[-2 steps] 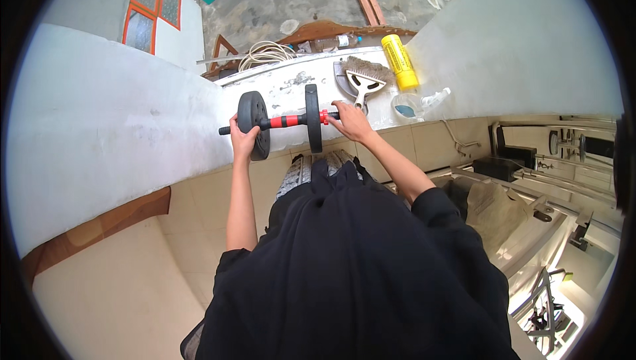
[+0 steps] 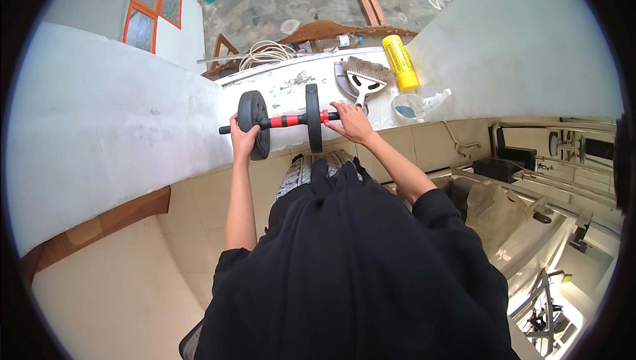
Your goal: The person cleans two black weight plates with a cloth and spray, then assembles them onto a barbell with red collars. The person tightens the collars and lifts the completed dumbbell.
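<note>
A dumbbell with a red and black bar lies across the near part of a white ledge. It carries a black weight plate on the left and another black plate on the right. My left hand is closed around the lower rim of the left plate, its thumb on the inner face. At the right end, the fingers of my right hand close on the bar beside a red collar nut. The left end of the bar sticks out bare past its plate.
A brush with a dustpan, a yellow canister and a clear spray bottle stand or lie on the ledge's right side. Behind are coiled cable and a plastic bottle. White walls flank the ledge; metal gym equipment stands right.
My right hand's fingers have shifted slightly at the bar end by the red collar nut. The dumbbell and my left hand stay in place.
</note>
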A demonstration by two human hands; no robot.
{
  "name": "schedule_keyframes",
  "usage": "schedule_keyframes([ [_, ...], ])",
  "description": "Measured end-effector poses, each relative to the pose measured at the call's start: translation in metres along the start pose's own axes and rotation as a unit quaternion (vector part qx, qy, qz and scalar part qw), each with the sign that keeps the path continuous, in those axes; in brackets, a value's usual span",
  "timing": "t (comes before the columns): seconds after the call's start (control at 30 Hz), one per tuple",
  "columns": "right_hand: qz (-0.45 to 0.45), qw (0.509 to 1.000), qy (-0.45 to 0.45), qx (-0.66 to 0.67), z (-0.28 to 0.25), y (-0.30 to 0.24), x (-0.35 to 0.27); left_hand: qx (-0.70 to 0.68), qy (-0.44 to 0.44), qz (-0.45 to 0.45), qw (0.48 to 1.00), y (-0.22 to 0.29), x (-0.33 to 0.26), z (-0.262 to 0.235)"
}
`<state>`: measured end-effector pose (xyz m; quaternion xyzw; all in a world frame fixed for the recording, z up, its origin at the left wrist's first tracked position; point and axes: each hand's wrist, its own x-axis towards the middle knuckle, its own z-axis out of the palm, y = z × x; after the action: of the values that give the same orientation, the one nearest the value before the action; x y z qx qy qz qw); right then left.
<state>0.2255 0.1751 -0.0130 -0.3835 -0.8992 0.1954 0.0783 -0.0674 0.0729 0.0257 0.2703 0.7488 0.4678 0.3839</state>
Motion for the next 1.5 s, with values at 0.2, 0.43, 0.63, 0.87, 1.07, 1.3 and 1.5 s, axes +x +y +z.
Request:
schedule_keyframes([
  [0.2,-0.101,0.995,0.025,0.006,-0.001,-0.002,0.021,-0.019,-0.012,-0.006,1.000,-0.008,0.012,-0.001],
  [0.43,-0.153,0.987,-0.044,0.014,0.002,0.016,0.043,0.006,-0.017,-0.010,1.000,0.009,0.004,0.005],
  [0.63,-0.124,0.983,-0.131,0.036,-0.007,0.019,0.061,-0.053,-0.018,0.007,0.998,-0.008,0.000,0.001],
  [0.87,-0.155,0.971,-0.181,0.032,-0.014,0.028,0.071,-0.052,-0.011,0.009,0.999,-0.012,-0.005,0.000],
  [1.07,-0.127,0.990,-0.042,0.038,0.009,0.022,0.029,-0.047,0.001,-0.005,0.999,-0.009,-0.015,0.001],
  [1.3,-0.082,0.991,-0.086,0.060,0.008,0.020,0.031,-0.046,0.003,0.036,0.998,-0.010,-0.020,0.001],
  [1.5,-0.057,0.989,-0.114,0.073,0.005,0.022,0.037,-0.069,-0.002,0.030,0.997,-0.011,-0.013,0.002],
])
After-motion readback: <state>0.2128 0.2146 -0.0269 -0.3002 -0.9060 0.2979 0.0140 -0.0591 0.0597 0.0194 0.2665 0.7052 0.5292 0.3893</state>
